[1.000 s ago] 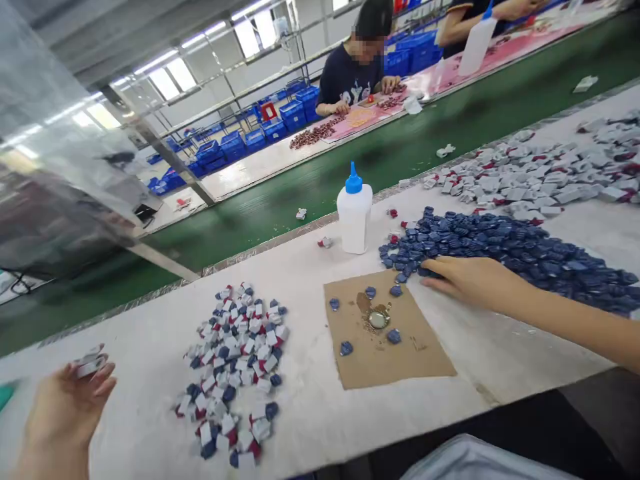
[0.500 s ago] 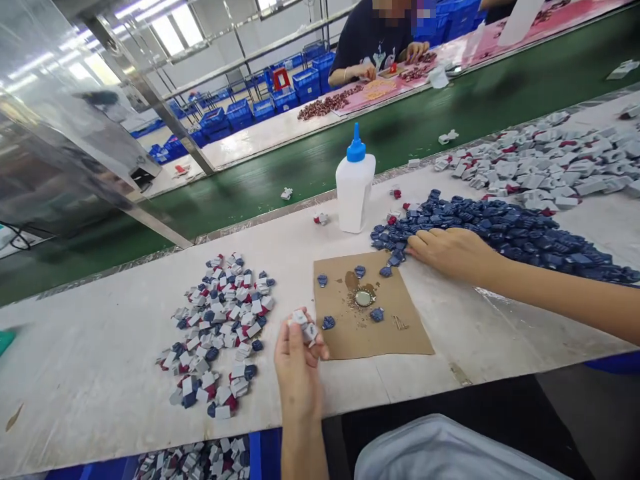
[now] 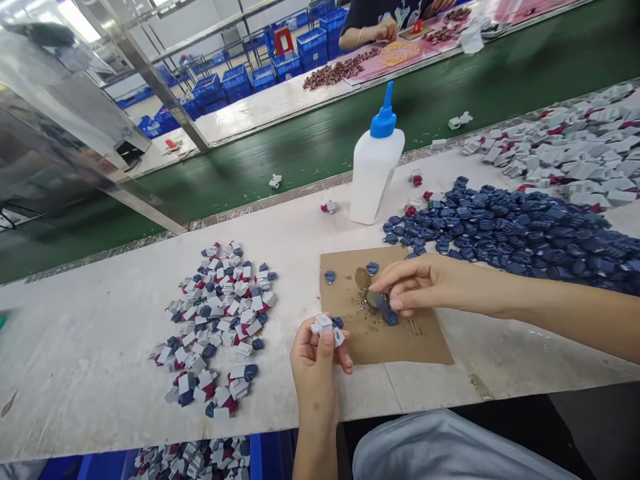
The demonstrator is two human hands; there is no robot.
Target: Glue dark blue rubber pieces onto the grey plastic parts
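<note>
My left hand (image 3: 316, 365) is closed on a few small white pieces (image 3: 325, 326) at the near edge of a brown cardboard square (image 3: 425, 340). My right hand (image 3: 419, 285) pinches a small dark blue piece (image 3: 386, 310) and holds it over the glue spot (image 3: 369, 299) on the cardboard. Two more blue pieces (image 3: 373, 268) lie on the card. A large heap of dark blue pieces (image 3: 515, 230) lies to the right, and a spread of joined white, blue and red pieces (image 3: 220, 320) lies to the left.
A white glue bottle with a blue nozzle (image 3: 374, 167) stands behind the cardboard. A heap of white and red pieces (image 3: 565, 153) lies at the far right. A green conveyor belt (image 3: 310, 150) runs behind the table; another person works beyond it. A blue bin (image 3: 200, 460) sits below the table edge.
My right hand left the blue heap with a blue piece and came to the glue spot. My left hand came in from the far left to the cardboard's edge with the white pieces.
</note>
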